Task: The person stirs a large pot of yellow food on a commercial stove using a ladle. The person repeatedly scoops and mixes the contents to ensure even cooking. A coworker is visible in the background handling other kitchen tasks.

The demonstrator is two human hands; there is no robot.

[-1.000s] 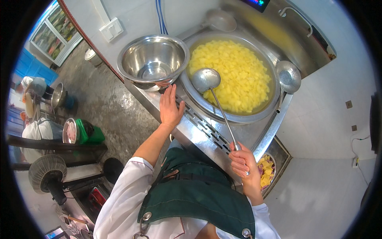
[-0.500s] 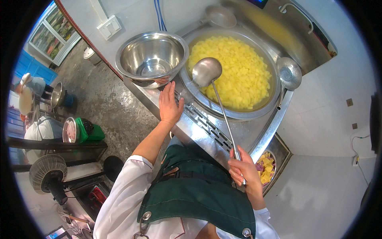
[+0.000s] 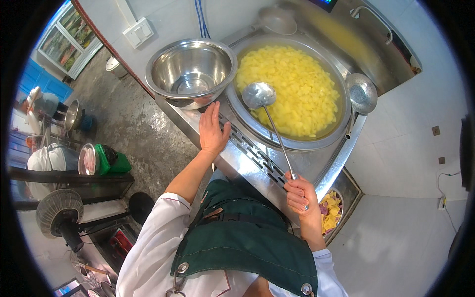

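My right hand [image 3: 301, 194] is closed round the handle of a long metal ladle [image 3: 259, 95]. The ladle's bowl is at the left side of a large round wok [image 3: 297, 144] built into the steel stove, over yellow chopped pieces [image 3: 292, 84] that look like potato in liquid. I cannot tell whether the bowl touches them. My left hand [image 3: 213, 131] lies flat on the stove's front edge, fingers stretched out and holding nothing. Its fingertips are just below a steel mixing bowl [image 3: 192, 67], which looks bare inside and stands left of the wok.
A perforated skimmer [image 3: 361, 94] rests at the wok's right rim. Another pan-like scoop [image 3: 277, 21] lies behind it, near a tap [image 3: 372, 19]. Low at the right is a container of yellow and purple pieces [image 3: 330, 212]. A fan [image 3: 60, 218] and a green bin [image 3: 115, 161] stand left.
The ladle's bowl has moved slightly down and appears smaller, with its inside turned differently. My right hand has shifted a little, still gripping the handle. My left hand stays at the stove edge.
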